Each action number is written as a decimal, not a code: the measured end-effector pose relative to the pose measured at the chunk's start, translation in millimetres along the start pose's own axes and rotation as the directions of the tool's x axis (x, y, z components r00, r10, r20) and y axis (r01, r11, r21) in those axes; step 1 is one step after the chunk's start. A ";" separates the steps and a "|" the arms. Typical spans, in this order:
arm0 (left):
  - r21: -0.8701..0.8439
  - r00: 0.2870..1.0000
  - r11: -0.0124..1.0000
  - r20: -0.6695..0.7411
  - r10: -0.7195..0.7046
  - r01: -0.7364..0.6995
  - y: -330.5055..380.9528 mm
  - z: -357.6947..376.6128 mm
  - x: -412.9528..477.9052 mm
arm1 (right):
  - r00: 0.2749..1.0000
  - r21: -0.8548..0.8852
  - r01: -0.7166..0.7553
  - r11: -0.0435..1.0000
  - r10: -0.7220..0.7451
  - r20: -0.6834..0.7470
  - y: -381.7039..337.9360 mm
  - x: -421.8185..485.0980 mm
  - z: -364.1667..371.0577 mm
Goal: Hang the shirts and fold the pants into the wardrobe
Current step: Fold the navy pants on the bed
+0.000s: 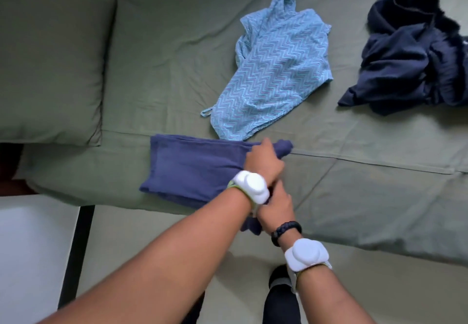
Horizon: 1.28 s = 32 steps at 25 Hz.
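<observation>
Left hand (263,162) is gripping the blue pants (192,169) at their right end. Its fingers (265,146) are curling round a bunched bit of the fabric, clamped on it.

Right hand (277,206) is sitting just below, tucked under my left wrist, at the pants' near edge. Its fingers are hiding behind the wrist, so I can't tell if they're apart or clamped. A scrap of blue fabric is hanging down just beside that hand, over the bed edge.

The pants are lying folded flat along the near edge of the bed (354,197), on the green sheet, stretching left from my hands toward the pillow (50,70) but not touching it.

Other stuff on the bed:
- a light blue zigzag top (273,70) is lying crumpled just beyond the pants, its lower hem touching or nearly touching their far edge
- a dark navy garment (410,57) is sitting in a heap at the far right, well apart from the pants

I'm wearing a white sensor puck on the left wrist (250,184) and another on the right wrist (306,254), with a black bracelet (286,230) between the right puck and the hand.
</observation>
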<state>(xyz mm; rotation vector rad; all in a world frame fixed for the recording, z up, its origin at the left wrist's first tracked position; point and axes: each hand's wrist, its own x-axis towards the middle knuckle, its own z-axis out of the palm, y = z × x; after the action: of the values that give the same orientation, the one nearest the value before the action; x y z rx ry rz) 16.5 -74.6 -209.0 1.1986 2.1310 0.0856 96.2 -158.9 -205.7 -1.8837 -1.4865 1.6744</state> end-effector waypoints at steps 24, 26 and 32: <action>0.307 0.917 0.870 0.221 0.331 -0.387 -162.9 -76.9 119.1 | 0.912 0.043 -0.409 0.912 0.410 -0.007 27.0 34.5 229.5; 0.234 0.922 0.895 0.173 0.347 -0.380 -168.1 -73.9 111.2 | 0.840 -0.066 -0.512 0.857 0.515 0.171 57.3 -20.9 239.3; -0.087 0.954 0.980 -0.258 0.149 -0.177 -204.6 -80.4 77.3 | 0.876 0.104 -0.392 0.914 0.405 -0.261 45.8 -2.1 181.1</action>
<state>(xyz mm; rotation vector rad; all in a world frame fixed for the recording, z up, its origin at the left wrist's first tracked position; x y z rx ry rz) -207.2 -110.9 -263.5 1.3565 2.2035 0.4443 -31.0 -261.0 -296.7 -2.4050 -0.9874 1.4883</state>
